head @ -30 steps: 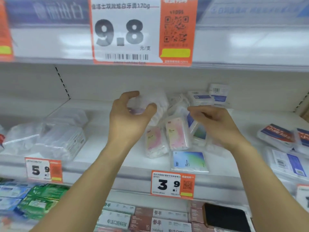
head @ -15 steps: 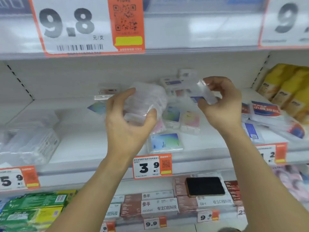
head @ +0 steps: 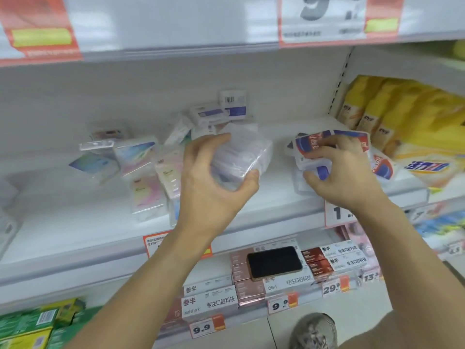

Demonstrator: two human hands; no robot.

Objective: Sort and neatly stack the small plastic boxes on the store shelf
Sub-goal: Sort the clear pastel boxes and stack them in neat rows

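The left hand (head: 214, 182) gripped a stack of clear plastic boxes (head: 241, 154), with the fingers curled over its far side and the thumb pressed on its near corner. The stack was held just above the white shelf (head: 75, 230), near the centre of the view. The right hand (head: 344, 172) was at 3 o'clock from the stack; its fingers were curled around red-and-blue packets (head: 327, 142), and the thumb lay on a clear box with a blue mark (head: 317, 170) below them. At 9 o'clock from the left hand, several loose boxes (head: 148, 177) with pastel labels lay in disorder on the shelf, some flat and some tilted. At 12 o'clock, near the back wall, a box with a barcode (head: 232, 103) stood above other small boxes. At 3 o'clock from the right hand, yellow bags (head: 402, 117) leaned together. At 6 o'clock, on the lower shelf, a black phone (head: 274, 263) lay on pink cartons (head: 249, 290).
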